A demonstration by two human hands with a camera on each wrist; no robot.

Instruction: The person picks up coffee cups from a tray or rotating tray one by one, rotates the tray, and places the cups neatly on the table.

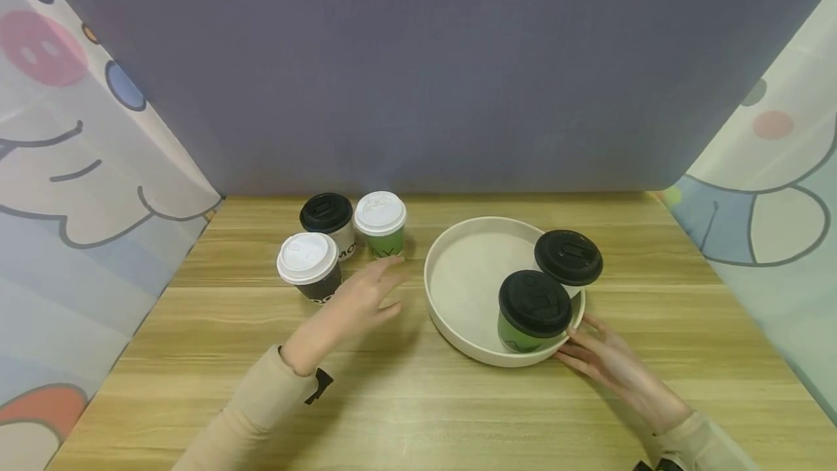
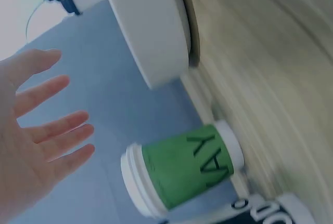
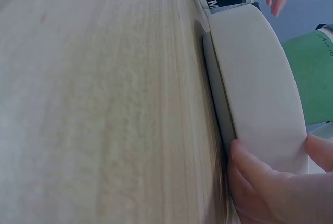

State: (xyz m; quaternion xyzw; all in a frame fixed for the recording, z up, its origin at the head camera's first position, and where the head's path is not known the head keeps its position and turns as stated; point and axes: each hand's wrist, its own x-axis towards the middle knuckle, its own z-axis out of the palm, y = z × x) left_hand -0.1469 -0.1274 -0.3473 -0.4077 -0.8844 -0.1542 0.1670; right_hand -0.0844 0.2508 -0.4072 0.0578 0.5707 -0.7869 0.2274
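My left hand (image 1: 356, 304) hovers over the table with its fingers spread, holding nothing. Closest to it stands a green paper cup with a white lid (image 1: 381, 224), and its green side (image 2: 190, 164) shows in the left wrist view. Beside that are a white cup with a black lid (image 1: 328, 216) and a dark cup with a white lid (image 1: 307, 260). With my right hand (image 1: 608, 365) I grip the round cream tray (image 1: 458, 289), thumb at the rim and fingers under its edge (image 3: 265, 99). Inside it sit a green cup with a black lid (image 1: 532, 311) and another black-lidded cup (image 1: 569, 259).
Wood-grained table (image 1: 418, 413) lies under everything. A grey panel (image 1: 445, 78) rises along the back edge. Cartoon-printed curtains (image 1: 98, 166) hang at the left and right sides.
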